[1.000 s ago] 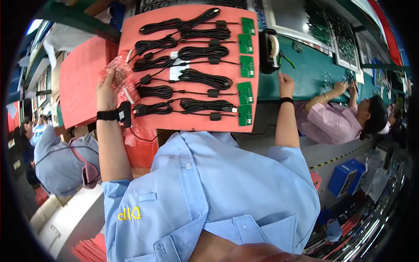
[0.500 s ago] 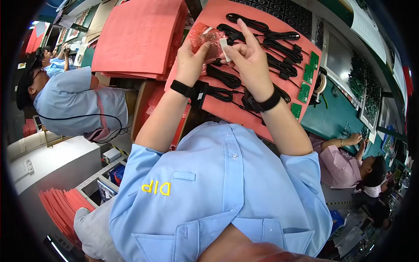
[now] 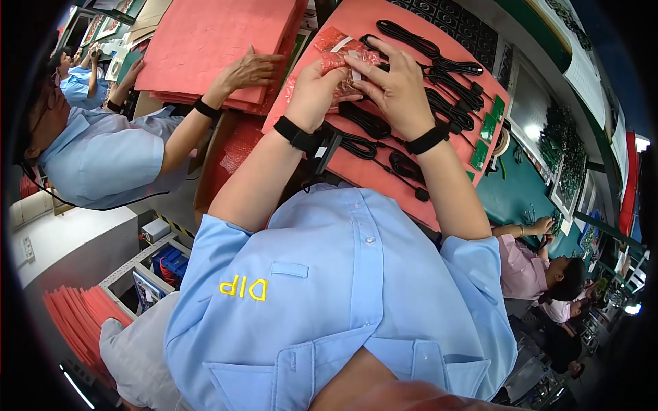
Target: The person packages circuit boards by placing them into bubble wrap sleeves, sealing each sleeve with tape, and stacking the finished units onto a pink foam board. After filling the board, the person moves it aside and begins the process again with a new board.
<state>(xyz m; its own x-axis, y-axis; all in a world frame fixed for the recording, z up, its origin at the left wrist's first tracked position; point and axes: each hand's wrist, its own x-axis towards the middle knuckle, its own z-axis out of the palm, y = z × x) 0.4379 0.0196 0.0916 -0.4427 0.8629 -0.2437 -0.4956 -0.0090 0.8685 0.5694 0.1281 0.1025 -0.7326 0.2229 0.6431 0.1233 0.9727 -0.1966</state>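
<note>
Pink foam sheet (image 3: 370, 171) = landmark. Near edge runs slantwise just past the person's shirt front (image 3: 301, 274); bare pink shows along that edge, w/ some more btwn the cables. Rt edge: green circuit boards (image 3: 489, 129) in a row, close to the rim; beyond it the green bench (image 3: 517, 185) & part of a tape roll (image 3: 504, 142). Far edge: black tray (image 3: 452, 27) w/ a grid of round cells, just beside the sheet. L of sheet: stack of pink sheets (image 3: 212, 41), close by, w/ a co-worker's hand (image 3: 253, 68) over its near rt part, so room's tight that side. Also L, twd the near corner: red bubble wrap (image 3: 240, 151) in a box.

Black cables (image 3: 411, 38), coiled & tied, cover most of sheet's middle.

Bubble-wrap bag (image 3: 327, 40), reddish & clear, is over sheet's far L part, btwn both hands; white strip (image 3: 340, 44) across its upper end.

L hand (image 3: 312, 96): closed on the bag's near L side, thumb on top, holding it. R hand (image 3: 397, 89): half open, fingers bent, index & thumb tips at bag's rt side, close tog.; can't tell if they pinch it or only press. Both wrists wear black bands (image 3: 426, 139).
</note>
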